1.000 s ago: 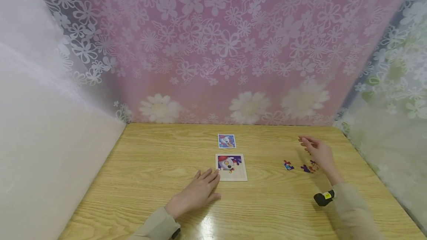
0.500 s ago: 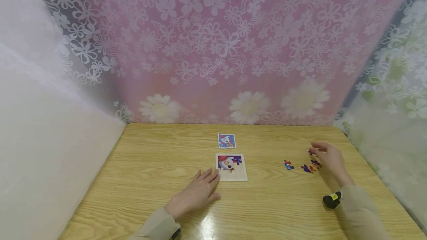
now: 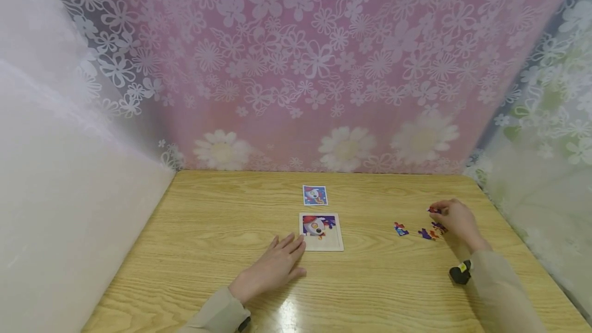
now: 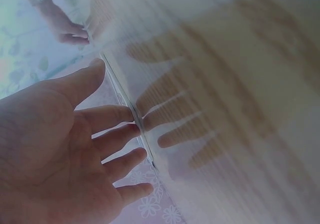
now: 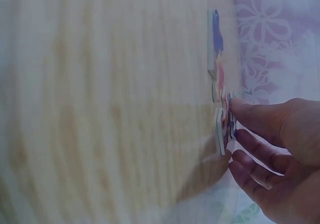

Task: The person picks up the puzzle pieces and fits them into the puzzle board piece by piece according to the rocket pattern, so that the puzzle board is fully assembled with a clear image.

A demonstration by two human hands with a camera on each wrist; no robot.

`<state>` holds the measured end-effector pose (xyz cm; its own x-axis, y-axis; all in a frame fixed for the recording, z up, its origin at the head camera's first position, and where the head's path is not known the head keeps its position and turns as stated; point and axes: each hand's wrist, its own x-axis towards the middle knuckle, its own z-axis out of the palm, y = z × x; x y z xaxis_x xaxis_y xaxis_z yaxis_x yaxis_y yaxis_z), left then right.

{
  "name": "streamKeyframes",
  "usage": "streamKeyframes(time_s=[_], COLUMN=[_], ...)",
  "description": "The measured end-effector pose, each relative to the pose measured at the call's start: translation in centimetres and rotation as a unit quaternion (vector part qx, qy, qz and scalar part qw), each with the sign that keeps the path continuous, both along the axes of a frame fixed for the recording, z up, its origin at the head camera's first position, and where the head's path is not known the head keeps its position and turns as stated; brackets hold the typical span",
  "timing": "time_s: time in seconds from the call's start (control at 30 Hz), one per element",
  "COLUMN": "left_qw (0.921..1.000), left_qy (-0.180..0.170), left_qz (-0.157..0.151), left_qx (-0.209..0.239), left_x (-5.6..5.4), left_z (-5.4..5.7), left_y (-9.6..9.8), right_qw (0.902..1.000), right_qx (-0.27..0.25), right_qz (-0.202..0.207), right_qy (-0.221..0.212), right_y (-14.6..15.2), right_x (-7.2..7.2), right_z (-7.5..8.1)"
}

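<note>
My left hand (image 3: 273, 266) lies with straight, spread fingers, fingertips right at the lower left corner of the white puzzle tray (image 3: 339, 243). Joined pieces in the tray's upper part form a picture of a white face with red and purple (image 3: 315, 226). In the left wrist view, the fingers reach the tray's edge (image 4: 120, 89). On the right, my right hand (image 3: 460, 222) pinches a red and purple puzzle piece (image 3: 433, 209) between thumb and fingers, low over the table. Several loose puzzle pieces (image 3: 426, 234) lie just in front of it, partly hidden by the hand.
A small picture card (image 3: 315, 195) with a similar design lies behind the tray. One loose blue and red puzzle piece (image 3: 400, 229) sits apart, between tray and pile. The wood-grain table (image 3: 222, 220) ends at a flowered curtain (image 3: 287, 91) behind.
The right hand has moved right and slightly nearer, down to the loose pieces, and now pinches one. My left hand and the tray stay in place.
</note>
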<state>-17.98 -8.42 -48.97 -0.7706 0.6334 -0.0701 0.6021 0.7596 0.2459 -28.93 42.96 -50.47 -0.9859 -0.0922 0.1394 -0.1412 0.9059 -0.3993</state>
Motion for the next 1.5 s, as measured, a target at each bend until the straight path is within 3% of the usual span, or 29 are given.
streamKeyframes(time_s=[0.23,0.67,0.83,1.13,1.5], left_qw=[1.0000,1.0000,1.0000,0.9999,0.9999], left_qy=[0.001,-0.001,0.001,0.007,0.007], left_qz=[0.003,0.006,0.005,0.005,0.005], left_qx=[-0.005,-0.003,-0.006,-0.009,-0.013], left_x=[0.1,0.2,0.2,0.3,0.3], left_z=[0.1,0.3,0.3,0.3,0.3], left_y=[0.1,0.1,0.1,0.1,0.2], right_qw=[0.9994,0.9932,0.9886,0.9753,0.9697], right_qx=[-0.034,-0.098,-0.131,-0.213,-0.241], right_qz=[-0.009,-0.062,-0.060,-0.043,-0.016], right_qy=[0.001,0.013,0.043,0.036,0.037], right_y=[-0.2,-1.3,-1.5,-3.2,-6.6], right_x=[0.0,0.7,0.9,0.6,0.5], right_z=[0.0,0.8,1.0,1.8,3.3])
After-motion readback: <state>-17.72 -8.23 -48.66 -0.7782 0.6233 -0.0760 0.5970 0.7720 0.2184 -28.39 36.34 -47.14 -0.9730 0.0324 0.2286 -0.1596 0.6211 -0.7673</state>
